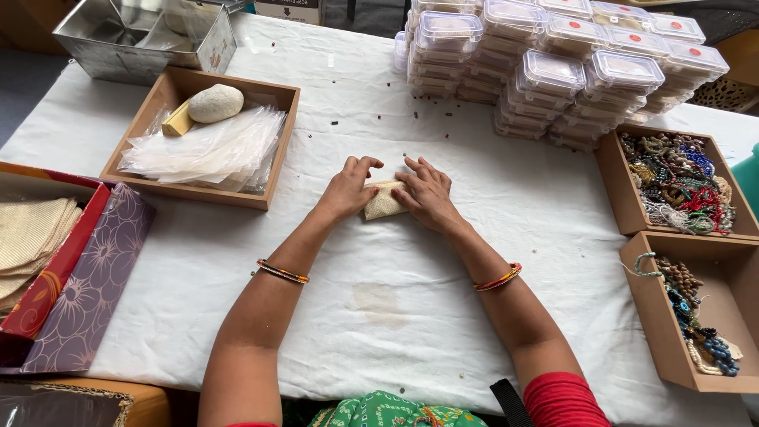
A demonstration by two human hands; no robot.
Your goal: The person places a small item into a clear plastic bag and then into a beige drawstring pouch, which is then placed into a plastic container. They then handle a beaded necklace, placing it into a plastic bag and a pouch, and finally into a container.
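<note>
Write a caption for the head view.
Both hands, left hand and right hand, press a small beige pouch on the white cloth.
</note>
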